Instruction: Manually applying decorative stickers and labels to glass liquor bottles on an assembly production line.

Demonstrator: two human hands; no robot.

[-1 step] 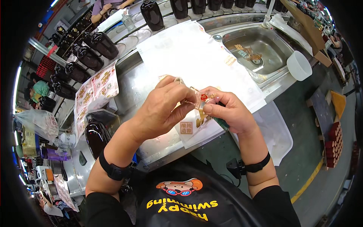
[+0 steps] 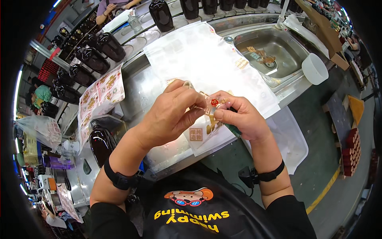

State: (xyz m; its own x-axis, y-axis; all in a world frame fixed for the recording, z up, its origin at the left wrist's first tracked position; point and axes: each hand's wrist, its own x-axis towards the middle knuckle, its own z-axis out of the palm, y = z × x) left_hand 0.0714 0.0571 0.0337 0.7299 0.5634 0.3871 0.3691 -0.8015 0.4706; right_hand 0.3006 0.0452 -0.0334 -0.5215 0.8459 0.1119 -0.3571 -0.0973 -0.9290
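Observation:
My left hand point(image 2: 175, 109) and my right hand point(image 2: 242, 115) meet over the white sheets, their thumbs and fingers pinched on a small clear decal point(image 2: 215, 102) with a red round mark and gold print. The left fingertips hold its left edge; the right thumb presses on its right side. Under the right palm pokes out a dark green piece point(image 2: 234, 130), its kind partly hidden. Below the hands, a square brownish printed seal point(image 2: 195, 134) shows on the white paper point(image 2: 183, 47). A glossy dark bottle point(image 2: 101, 143) lies beside my left forearm.
At the upper right is a steel sink point(image 2: 270, 47) with decal scraps in it, and a white bowl point(image 2: 315, 69) at its edge. Dark bottles point(image 2: 160, 16) line the far side and left. A printed decal sheet point(image 2: 101, 91) lies left. Across the bench sits another person point(image 2: 113, 8).

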